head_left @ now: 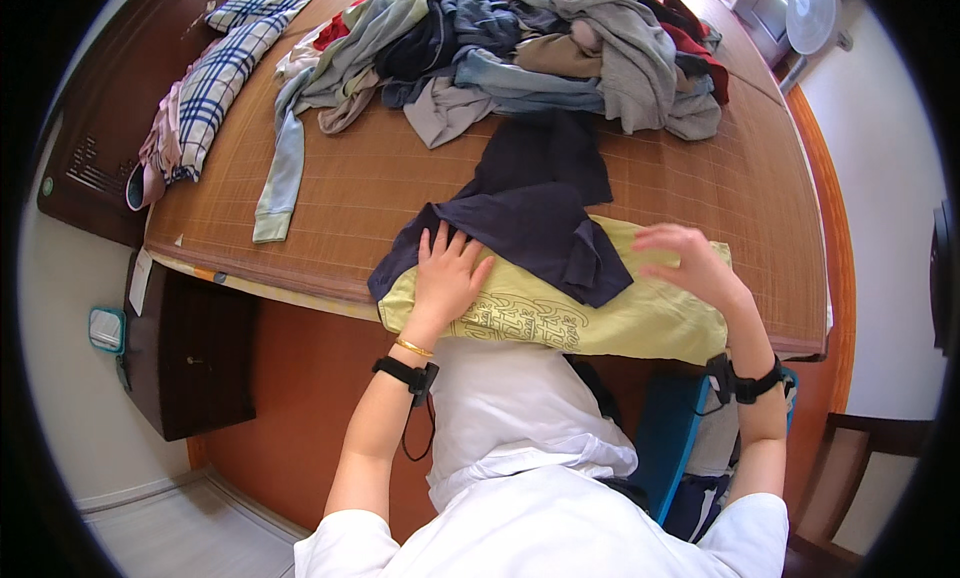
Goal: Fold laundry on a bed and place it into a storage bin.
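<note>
A pale yellow garment with dark line print lies across the bed's near edge, right before me. On top of it is a crumpled dark navy garment, whose far part stretches toward a clothes heap; its kind I cannot make out. My left hand rests palm down with fingers spread, across the navy cloth and the yellow one. Above the yellow garment's right end, my right hand is raised, fingers apart and slightly bent, with nothing seen in it.
A large heap of mixed clothes covers the far part of the mat-covered bed. Blue-and-white checked cloth lies along the left edge. Below stand a dark cabinet on the left and a blue-edged container on the right. A fan is far right.
</note>
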